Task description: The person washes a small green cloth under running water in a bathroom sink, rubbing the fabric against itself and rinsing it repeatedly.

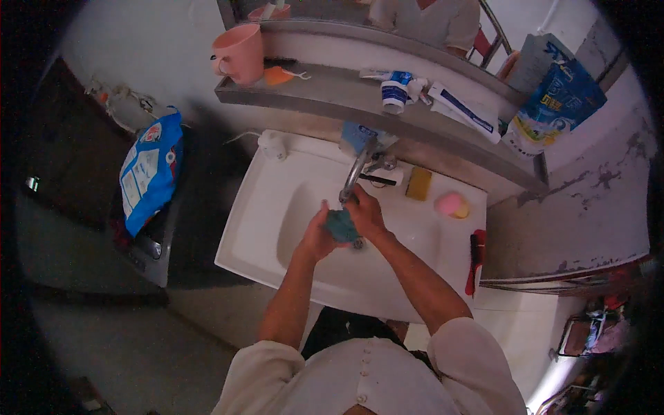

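Observation:
A green scouring pad or cloth (pixel 341 227) is held between both hands over the basin of a white sink (pixel 254 233), under the metal faucet (pixel 354 174). My left hand (pixel 318 236) grips its left side, with the thumb up. My right hand (pixel 367 211) holds its upper right side, the fingers close below the spout. Whether water is running cannot be told. Behind the right hand, a black slim object (pixel 377 180), a yellow sponge (pixel 418 183) and a pink and yellow item (pixel 452 204) lie on the sink's back rim.
A shelf (pixel 321 96) above the sink holds a pink mug (pixel 239 54), tubes (pixel 464 111) and a blue pouch (pixel 557 104). A red and black brush or comb (pixel 475 262) lies on the right rim. At left, a blue bag (pixel 151 174) rests on a dark appliance.

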Motion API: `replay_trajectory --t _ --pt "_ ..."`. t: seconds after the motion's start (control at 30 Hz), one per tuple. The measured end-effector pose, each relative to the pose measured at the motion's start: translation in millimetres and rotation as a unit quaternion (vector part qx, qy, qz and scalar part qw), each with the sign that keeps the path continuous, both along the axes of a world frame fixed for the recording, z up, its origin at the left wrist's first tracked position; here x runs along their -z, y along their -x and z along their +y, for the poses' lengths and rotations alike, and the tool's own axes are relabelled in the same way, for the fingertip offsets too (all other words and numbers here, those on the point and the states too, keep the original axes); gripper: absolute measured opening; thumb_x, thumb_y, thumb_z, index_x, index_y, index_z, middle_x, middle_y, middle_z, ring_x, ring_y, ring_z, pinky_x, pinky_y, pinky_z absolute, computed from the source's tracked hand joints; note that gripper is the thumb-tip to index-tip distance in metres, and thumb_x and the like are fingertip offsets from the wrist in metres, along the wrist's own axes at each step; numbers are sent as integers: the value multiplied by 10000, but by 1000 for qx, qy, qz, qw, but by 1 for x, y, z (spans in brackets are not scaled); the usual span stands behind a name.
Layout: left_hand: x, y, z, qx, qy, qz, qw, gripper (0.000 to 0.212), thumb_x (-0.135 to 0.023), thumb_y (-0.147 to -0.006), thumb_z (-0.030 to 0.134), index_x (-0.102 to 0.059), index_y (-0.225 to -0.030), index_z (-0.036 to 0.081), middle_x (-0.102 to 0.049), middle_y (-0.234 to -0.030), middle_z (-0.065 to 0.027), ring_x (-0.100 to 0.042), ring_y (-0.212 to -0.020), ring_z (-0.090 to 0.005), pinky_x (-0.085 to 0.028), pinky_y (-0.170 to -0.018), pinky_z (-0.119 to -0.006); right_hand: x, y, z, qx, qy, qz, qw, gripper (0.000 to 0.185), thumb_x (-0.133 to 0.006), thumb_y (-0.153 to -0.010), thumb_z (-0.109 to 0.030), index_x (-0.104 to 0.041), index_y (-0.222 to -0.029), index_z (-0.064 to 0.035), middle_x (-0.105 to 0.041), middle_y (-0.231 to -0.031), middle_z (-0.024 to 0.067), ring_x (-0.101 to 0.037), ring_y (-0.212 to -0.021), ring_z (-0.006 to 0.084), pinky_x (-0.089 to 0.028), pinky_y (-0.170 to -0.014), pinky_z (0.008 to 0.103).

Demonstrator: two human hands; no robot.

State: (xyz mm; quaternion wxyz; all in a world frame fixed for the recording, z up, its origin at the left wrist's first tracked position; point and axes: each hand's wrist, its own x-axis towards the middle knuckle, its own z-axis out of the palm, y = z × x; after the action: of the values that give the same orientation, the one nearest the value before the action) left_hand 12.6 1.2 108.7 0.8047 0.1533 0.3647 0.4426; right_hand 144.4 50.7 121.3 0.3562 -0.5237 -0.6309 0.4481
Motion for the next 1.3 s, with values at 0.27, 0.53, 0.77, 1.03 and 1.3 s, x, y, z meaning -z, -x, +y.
replay_trajectory --t 0.27,0.53,0.77,1.03,1.3 --pt "48 6 -15 -29 -8 23 999 433 -573 -761 416 -512 -1065 115 -576 -908 -45 -563 -784 -192 -481 -568 -321 -20 -12 23 26 -362 -340 868 219 -524 -793 -219 -539 -951 -69 -529 -1023 83 -445 -1016 289 -344 -814 433" --pt "63 18 -22 -139 95 4 986 376 -579 -753 391 -521 -1001 115 -575 -888 -53 -570 -736 -177 -460 -498 -273 16 -52 41 -45 -318 -434 842 205 -510 -806 -144 -524 -986 -46 -499 -1111 87 -356 -1167 255 -296 -904 431" --pt "51 2 -29 -163 93 25 982 354 -527 -798 384 -528 -1007 98 -600 -871 -73 -595 -749 -235 -491 -539 -294 6 -80 9 -103 -400 -344 843 287 -542 -763 -79 -519 -1049 -62 -482 -1170 91 -345 -1194 286 -284 -942 450" --pt "19 -62 -52 -119 -263 528 799 418 -438 -869 333 -481 -1186 64 -582 -1012 -87 -527 -992 -184 -414 -805 -346 32 -38 -63 -46 427 454 781 367 -588 -788 -388 -531 -1018 -108 -550 -1023 48 -506 -973 209 -408 -827 359" --pt "38 -22 -36 -144 -132 -16 981 629 -393 -857 514 -245 -1342 142 -378 -1279 -146 -382 -1161 -293 -342 -942 -446 7 -37 -87 -99 568 619 533 400 -669 -722 -239 -496 -1024 -44 -553 -934 134 -552 -741 226 -450 -523 289"
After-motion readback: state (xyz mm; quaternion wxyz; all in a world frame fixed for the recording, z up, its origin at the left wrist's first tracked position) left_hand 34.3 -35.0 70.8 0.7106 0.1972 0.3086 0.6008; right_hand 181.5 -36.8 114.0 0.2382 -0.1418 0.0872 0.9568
